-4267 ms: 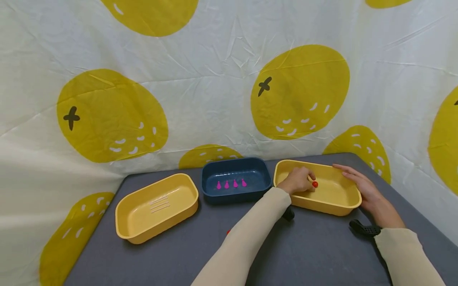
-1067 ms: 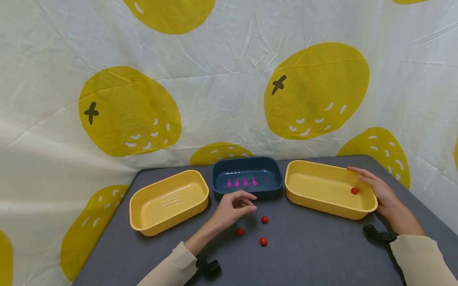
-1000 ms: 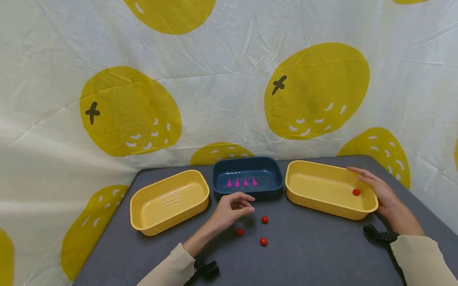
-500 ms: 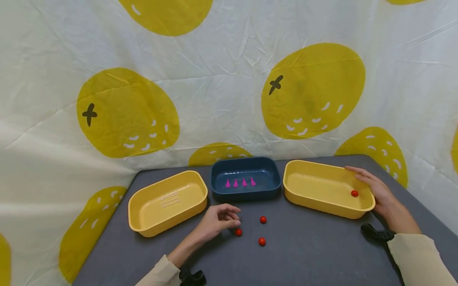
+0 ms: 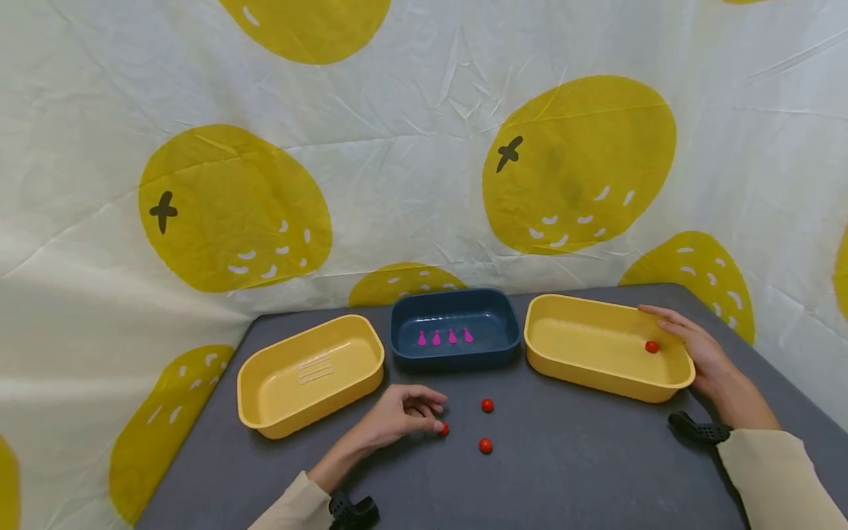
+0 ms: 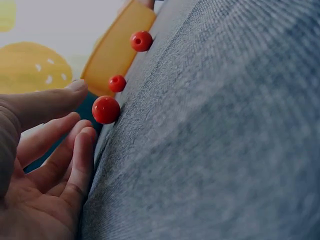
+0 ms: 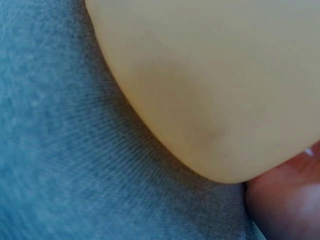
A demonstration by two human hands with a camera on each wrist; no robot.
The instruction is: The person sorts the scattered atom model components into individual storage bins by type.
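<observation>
My left hand [image 5: 397,416] is low over the table, thumb and fingers spread around a red bead [image 6: 106,110]. In the left wrist view this bead sits just beyond the thumb and fingertips; in the head view the thumb tip overlaps it. Two more red beads, a farther one [image 5: 487,405] and a nearer one [image 5: 486,446], lie to its right. My right hand [image 5: 705,357] rests against the right end of the right yellow tray [image 5: 596,375], fingers extended along its rim. Inside that tray, near this hand, lies another red bead [image 5: 652,347].
A dark blue tray [image 5: 457,362] at the back middle holds several pink pear-shaped pieces [image 5: 436,338] in a row. The left yellow tray [image 5: 318,403] holds several thin pale sticks [image 5: 315,370]. A patterned cloth [image 5: 411,191] hangs behind the grey table [image 5: 563,471].
My left hand set a red bead in the right tray, came back left, then lowered to the leftmost table bead. The bead in the tray has rolled slightly. My right hand stays at the tray.
</observation>
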